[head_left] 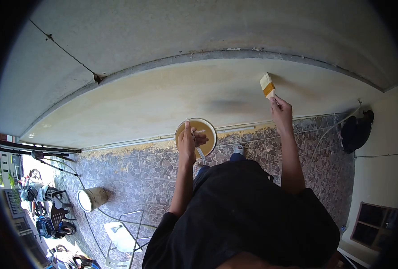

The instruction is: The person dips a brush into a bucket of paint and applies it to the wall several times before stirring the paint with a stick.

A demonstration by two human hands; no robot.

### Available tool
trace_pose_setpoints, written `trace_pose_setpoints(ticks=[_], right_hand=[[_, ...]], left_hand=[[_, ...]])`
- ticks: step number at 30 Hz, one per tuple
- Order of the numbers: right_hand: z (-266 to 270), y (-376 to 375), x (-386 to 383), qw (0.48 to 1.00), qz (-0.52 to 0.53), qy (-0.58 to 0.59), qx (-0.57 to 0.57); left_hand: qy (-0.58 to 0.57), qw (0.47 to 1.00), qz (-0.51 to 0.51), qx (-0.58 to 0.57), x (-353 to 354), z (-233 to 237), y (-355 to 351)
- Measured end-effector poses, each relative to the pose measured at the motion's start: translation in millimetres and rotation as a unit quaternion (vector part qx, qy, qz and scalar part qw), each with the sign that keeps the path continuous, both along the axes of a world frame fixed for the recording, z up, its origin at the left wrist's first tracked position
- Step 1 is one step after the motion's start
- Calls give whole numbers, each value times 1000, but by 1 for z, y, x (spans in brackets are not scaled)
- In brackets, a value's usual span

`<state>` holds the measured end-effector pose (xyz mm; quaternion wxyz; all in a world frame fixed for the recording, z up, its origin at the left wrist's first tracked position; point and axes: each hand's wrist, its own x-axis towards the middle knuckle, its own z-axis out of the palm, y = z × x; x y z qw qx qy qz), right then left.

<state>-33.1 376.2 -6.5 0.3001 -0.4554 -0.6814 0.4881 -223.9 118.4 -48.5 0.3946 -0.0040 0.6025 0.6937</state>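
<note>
My right hand (280,112) is closed around the handle of a flat paintbrush (268,86), whose pale bristles point up at the cream lower wall (172,94). Its bristle tips lie right at the wall surface. On the left, my left hand (189,144) is wrapped around the pale handle of a round paint bucket (216,134), thumb up and fingers curled over the opening. Tan paint (206,148) shows inside the bucket, partly hidden by the hand. The bucket overlaps the foot of the wall in this view.
A grey ledge (208,54) runs along the wall above the brush. On the patterned tile floor (149,175) stand a white bucket (91,199) and a white folding chair (122,236). A dark bag-like bundle (357,131) and hose are at right; motorbikes (51,224) stand at far left.
</note>
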Motion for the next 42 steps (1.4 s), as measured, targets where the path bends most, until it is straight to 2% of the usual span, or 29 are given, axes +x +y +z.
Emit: trace_pose_setpoints(ticks=[1, 5, 7, 8, 10, 11, 14, 16, 18, 19, 21, 22, 24, 25, 27, 28, 29, 30, 31, 33, 35, 37, 38, 39, 42], right_hand=[[7, -9, -4, 1000, 5, -13, 15], [23, -64, -80, 982, 185, -24, 32], [25, -73, -115, 969, 242, 0, 50], [24, -63, -117, 970, 237, 0, 49], [21, -36, -116, 976, 217, -6, 25], [19, -20, -102, 979, 195, 17, 49], [27, 28, -36, 990, 135, 35, -1], [40, 49, 10, 999, 30, -18, -23], [37, 71, 52, 993, -79, 0, -84], [38, 74, 62, 993, -83, 1, -82], [38, 74, 76, 977, -194, 71, -61], [39, 74, 71, 977, -162, 114, -77], [18, 51, -1, 971, -141, 173, -91], [33, 21, -35, 984, -121, 105, -71], [5, -22, -88, 987, -106, 112, 36], [14, -48, -103, 994, -64, 88, 24], [14, -69, -114, 994, -12, 83, 64], [31, -93, -118, 993, 71, 79, 42], [18, -107, -125, 982, 177, 62, 2], [28, -128, -128, 963, 250, 96, 8], [28, -114, -117, 963, 249, 103, -5], [20, -65, -92, 979, 173, 100, -27], [29, -39, -70, 970, 126, 147, -148], [44, -20, -48, 973, 71, 137, -173], [47, 32, 17, 974, -76, 154, -148]], left_hand=[[-1, 1000, 4, 0, 0, -2, 0], [8, 1000, 9, -1, 0, -6, 5], [-2, 1000, 4, 0, -1, -9, 10], [-2, 1000, -1, -1, 0, -8, 12], [0, 1000, -7, -8, 1, -3, 16], [0, 1000, -10, -8, 0, -5, 17], [-6, 1000, -3, -14, 2, -10, 18], [-2, 1000, -5, -18, 2, -9, 20], [-3, 1000, -11, -22, 4, -10, 21], [-5, 1000, -12, -27, 5, -11, 22], [-6, 999, -21, -32, 7, -11, 22], [-6, 999, -25, -37, 7, -12, 20], [-10, 998, -35, -41, 9, -10, 14], [-8, 999, -32, -40, 8, -8, 13], [-5, 999, -34, -35, 8, -4, 7], [-3, 999, -33, -32, 8, -4, 5], [-3, 999, -36, -34, 8, -5, 3], [-2, 999, -35, -37, 9, -6, 2], [1, 999, -35, -39, 9, -7, 1], [-8, 998, -47, -30, 7, -12, -3], [-19, 998, -52, -19, 5, -15, -3], [-21, 999, -28, -21, 6, -13, -7], [-22, 999, -26, -20, 5, -14, -8], [-25, 999, -20, -26, 4, -16, -9], [-29, 999, -3, -33, 1, -22, -12]])
